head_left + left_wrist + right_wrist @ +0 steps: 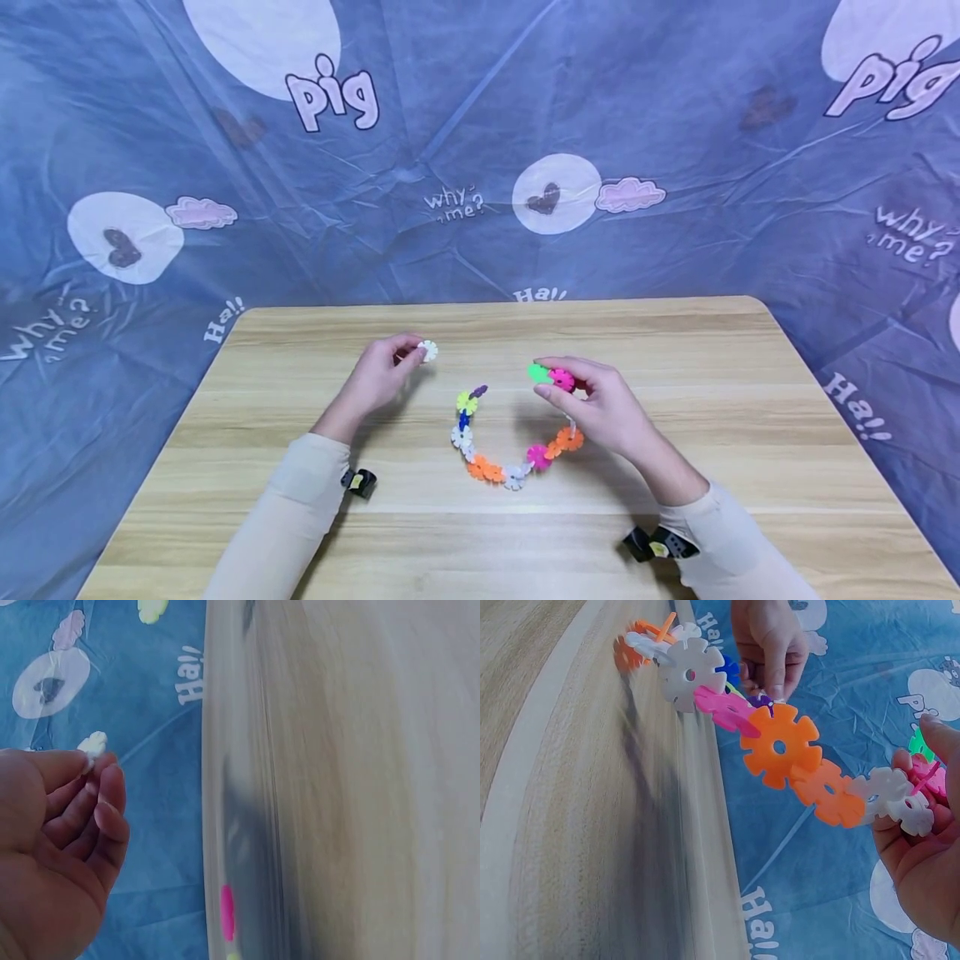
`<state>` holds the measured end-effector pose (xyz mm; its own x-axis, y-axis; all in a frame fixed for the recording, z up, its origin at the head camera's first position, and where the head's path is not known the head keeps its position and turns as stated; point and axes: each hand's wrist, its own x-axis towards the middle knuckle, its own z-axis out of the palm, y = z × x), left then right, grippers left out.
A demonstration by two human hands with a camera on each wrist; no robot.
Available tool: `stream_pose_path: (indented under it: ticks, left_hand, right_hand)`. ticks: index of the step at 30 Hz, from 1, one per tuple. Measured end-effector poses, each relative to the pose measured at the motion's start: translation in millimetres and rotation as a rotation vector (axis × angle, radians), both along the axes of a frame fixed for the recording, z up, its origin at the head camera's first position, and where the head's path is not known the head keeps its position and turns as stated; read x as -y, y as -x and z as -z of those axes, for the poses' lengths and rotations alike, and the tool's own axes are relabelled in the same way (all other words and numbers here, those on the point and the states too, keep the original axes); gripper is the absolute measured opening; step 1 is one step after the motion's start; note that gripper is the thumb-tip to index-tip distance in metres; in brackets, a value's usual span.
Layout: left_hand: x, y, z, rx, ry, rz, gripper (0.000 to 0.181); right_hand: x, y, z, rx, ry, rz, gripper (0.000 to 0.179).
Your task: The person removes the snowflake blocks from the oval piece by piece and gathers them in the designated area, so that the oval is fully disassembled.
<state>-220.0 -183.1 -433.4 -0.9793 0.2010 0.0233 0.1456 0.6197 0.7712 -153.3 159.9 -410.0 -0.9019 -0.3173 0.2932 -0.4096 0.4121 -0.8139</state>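
Linking snowflake discs: chain (510, 454) already about a dozen pieces long, curving across the table (675, 350) centre. Right hand (607, 408) pinches the chain's green-and-pink end, raised just right of the curve. Left hand (378, 375) pinches a loose white disc (427, 351), left of the chain, apart from it. That piece not yet joined; no other spares visible.

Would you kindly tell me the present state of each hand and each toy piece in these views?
Left hand: raised over the table, pinching a white snowflake piece.
White snowflake piece: loose, unattached.
Right hand: gripping the chain's pink-and-green end.
Snowflake chain: linked, curved, one end lifted.
Wooden table: bare there.
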Motion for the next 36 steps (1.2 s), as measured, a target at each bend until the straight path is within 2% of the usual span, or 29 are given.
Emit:
stream_pose_path:
  ticks: [10,16,23,28,36]
  left_hand:
    - [9.9,7.7,8.4,0.080,0.074,-0.045,0.020]
    - [13.7,13.4,11.6,0.056,0.146,-0.059,0.016]
    - [17.4,20.2,15.5,0.002,0.221,-0.028,0.013]
    - [22.1,21.7,19.5,0.024,0.249,-0.030,0.011]
    - [24.9,22.4,23.1,0.014,0.296,-0.039,0.011]
  right_hand:
    - [2,-1.0,1.6,0.011,0.002,-0.013,0.032]
    - [2,-0.5,2.3,0.008,0.004,-0.020,0.032]
    - [2,-0.1,1.1,-0.008,0.007,-0.020,0.030]
    - [2,0.1,0.6,-0.028,0.009,-0.031,0.028]
    - [3,-0.8,2.4,-0.022,0.006,-0.034,0.030]
